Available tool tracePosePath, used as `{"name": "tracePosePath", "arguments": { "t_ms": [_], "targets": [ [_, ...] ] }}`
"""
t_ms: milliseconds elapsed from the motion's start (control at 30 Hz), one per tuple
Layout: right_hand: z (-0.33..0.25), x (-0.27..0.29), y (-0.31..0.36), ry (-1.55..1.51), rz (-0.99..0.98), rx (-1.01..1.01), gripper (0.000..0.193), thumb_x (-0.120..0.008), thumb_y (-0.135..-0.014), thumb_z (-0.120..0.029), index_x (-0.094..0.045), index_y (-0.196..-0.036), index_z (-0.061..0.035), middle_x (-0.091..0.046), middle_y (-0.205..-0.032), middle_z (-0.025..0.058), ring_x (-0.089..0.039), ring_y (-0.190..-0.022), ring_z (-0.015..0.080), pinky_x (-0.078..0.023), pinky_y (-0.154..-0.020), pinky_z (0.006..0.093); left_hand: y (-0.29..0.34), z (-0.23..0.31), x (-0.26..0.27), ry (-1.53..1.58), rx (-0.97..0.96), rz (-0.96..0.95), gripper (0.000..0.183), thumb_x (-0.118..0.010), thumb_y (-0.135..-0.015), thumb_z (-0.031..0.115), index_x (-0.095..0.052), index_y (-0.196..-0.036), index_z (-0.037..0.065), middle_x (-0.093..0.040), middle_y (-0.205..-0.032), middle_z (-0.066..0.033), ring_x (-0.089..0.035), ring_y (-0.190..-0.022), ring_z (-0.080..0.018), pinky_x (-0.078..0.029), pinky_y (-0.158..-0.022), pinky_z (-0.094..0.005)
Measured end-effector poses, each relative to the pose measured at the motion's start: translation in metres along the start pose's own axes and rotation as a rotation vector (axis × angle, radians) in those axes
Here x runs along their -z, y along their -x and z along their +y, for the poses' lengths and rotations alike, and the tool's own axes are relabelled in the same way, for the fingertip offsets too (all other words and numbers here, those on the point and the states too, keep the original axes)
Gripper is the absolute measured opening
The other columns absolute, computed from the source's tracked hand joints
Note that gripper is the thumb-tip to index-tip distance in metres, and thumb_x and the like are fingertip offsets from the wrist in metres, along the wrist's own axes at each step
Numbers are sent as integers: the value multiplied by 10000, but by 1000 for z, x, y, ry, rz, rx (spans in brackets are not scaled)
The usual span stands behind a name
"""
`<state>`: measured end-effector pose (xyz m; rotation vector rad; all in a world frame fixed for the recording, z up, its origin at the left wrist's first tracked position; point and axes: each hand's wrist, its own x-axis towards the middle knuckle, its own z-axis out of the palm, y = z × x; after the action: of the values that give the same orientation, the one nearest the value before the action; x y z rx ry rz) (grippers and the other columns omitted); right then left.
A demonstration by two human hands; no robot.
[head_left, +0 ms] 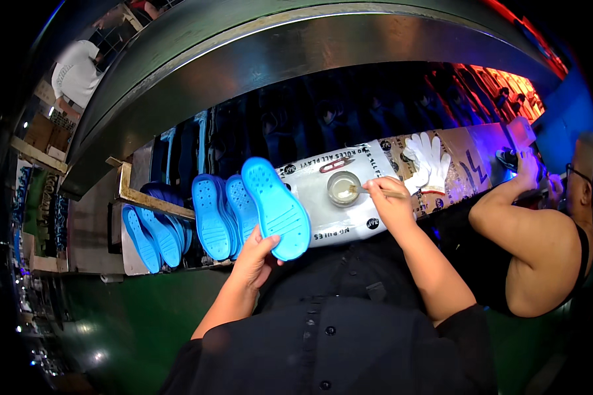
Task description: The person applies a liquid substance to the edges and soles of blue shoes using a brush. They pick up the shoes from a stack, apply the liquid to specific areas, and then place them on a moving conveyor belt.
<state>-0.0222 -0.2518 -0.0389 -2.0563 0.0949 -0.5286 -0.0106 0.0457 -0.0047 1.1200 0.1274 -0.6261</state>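
Note:
My left hand (255, 258) grips the heel end of a bright blue shoe sole (275, 207), thumb on its face, and holds it tilted up. The sole has small holes at the toe and ridges toward the heel. In my right hand (392, 201) is a thin brush (390, 193), its bristle end inside a round glass jar (343, 189) of pale liquid. More blue soles (212, 220) stand stacked just left of the held one. A further group of blue soles (158, 236) lies at the far left of the bench.
White printed sheeting (323, 227) lies under the jar, with a red-handled tool (336, 164) behind it. White gloves (429, 161) rest on cardboard (464, 174) to the right. A wooden bar (153, 203) crosses the left soles. A metal hood (296, 56) spans above. A co-worker (540, 257) sits at right.

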Motion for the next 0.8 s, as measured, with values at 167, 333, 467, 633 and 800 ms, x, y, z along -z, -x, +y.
{"name": "tracePosePath", "arguments": {
  "t_ms": [167, 333, 467, 633, 800],
  "targets": [
    [19, -23, -12, 61, -23, -36, 145, -625, -819, -148, -662, -765, -19, -614, -703, 105, -581, -673, 228, -439, -624, 326, 18, -5, 11, 82, 163, 16, 528, -645, -787, 134, -385, -1244, 75, -586, -898, -82, -588, -621, -158, -490, -500, -246],
    [23, -23, -10, 52, -10, -58, 161, -610, -839, -153, -665, -785, -12, -615, -699, 103, -581, -671, 209, -443, -630, 314, 19, -4, 16, 73, 137, 43, 552, -646, -787, 127, -357, -1254, 70, -585, -907, -96, -585, -606, -168, -487, -488, -260],
    [13, -13, -6, -93, 42, -144, 234, -572, -895, -205, -667, -816, -5, -610, -702, 64, -568, -690, 128, -446, -644, 263, 9, -3, 9, 8, -1, 29, 542, -619, -794, 114, -332, -1251, 57, -581, -919, -114, -585, -601, -176, -473, -477, -257],
    [17, -15, 2, -156, 79, -182, 240, -570, -895, -211, -673, -810, -11, -621, -709, 72, -568, -672, 150, -449, -639, 277, -4, -6, -6, -129, -97, 50, 530, -586, -808, 101, -303, -1252, 29, -576, -931, -131, -587, -595, -178, -470, -477, -252],
    [15, -15, 4, -155, 45, -274, 255, -558, -908, -208, -675, -809, -3, -632, -710, 69, -568, -665, 124, -457, -637, 267, -15, -12, -10, -348, -272, 124, 564, -578, -816, 95, -264, -1278, 12, -561, -962, -132, -590, -673, -146, -483, -498, -247]
  ]
}}
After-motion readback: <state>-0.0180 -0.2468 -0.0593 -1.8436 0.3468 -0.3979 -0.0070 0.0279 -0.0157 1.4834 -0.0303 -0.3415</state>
